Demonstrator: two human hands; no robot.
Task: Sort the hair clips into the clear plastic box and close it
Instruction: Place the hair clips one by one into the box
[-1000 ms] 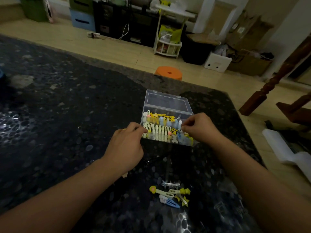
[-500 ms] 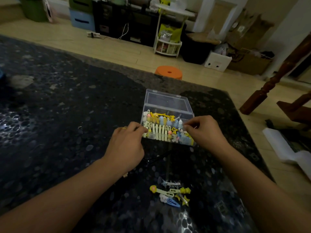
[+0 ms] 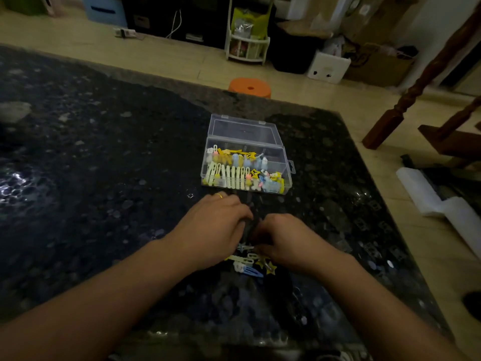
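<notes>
Head | dark speckled table (image 3: 104, 165) | orange stool (image 3: 250, 87) beyond, beige floor (image 3: 182, 58) | fingers' state unclear

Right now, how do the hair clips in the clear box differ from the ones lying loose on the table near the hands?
The clips in the box are many; the loose clips are only a few. The boxed ones mostly stand in neat rows, while the loose ones lie in a jumbled heap on the dark table. The boxed ones are untouched; the left hand and right hand are at the loose heap. Both groups share yellow, pale and blue colours.
</notes>
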